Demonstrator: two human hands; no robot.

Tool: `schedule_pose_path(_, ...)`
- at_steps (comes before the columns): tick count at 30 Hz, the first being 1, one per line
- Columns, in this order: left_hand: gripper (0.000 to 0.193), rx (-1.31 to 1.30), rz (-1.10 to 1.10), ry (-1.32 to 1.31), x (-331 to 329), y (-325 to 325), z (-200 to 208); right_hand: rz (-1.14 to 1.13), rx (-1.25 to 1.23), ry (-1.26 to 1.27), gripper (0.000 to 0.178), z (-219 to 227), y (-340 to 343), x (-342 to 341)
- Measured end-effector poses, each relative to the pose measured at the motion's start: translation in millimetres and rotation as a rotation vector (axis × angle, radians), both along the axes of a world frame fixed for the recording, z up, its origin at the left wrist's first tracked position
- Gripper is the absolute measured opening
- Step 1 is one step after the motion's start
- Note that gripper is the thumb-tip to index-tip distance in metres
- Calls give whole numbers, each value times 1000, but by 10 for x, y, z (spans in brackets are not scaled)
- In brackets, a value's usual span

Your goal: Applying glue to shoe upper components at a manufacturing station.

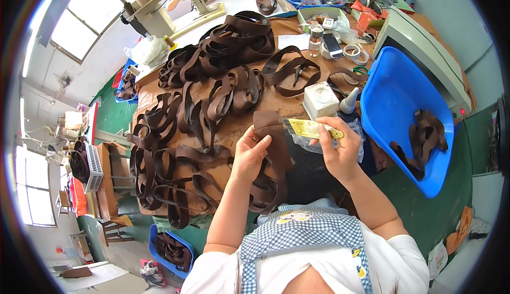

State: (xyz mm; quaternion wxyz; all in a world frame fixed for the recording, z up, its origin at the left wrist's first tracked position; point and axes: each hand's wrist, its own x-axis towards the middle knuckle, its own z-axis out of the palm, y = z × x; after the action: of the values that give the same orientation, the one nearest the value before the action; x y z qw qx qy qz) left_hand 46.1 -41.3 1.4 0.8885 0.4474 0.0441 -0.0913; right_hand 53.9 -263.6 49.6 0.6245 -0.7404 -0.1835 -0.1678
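Observation:
My left hand (251,153) grips a dark brown strap (270,126) with its thumb on the front, near the strap's upper end. From there the strap hangs in a loop over the table's near edge. My right hand (340,146) holds a flat yellow tool (306,128) between thumb and fingers, its far end pointing left and close beside the strap. I cannot make out the tool's kind. Just beyond the right hand stand a white box (321,100) and a white cone-tipped bottle (350,101). Clear plastic film (303,142) lies under the tool.
Many brown strap loops (204,111) cover the brown table, with a heap (234,44) farther back. At right a blue basin (388,87) holds more straps. Beyond are a jar (315,40), a phone (333,45), tape rolls (355,54) and a sewing machine (199,6), beside another person's hands.

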Motion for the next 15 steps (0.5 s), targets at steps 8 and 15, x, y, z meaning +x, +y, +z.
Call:
schedule_pose_path(8,38,-33,84,-3,-43,-26,6,23,-137,-40,12,48,132,63)
schedule_pose_path(15,32,-162,105,116,3,43,-70,88,-251,-145,13,-6,-38,-222)
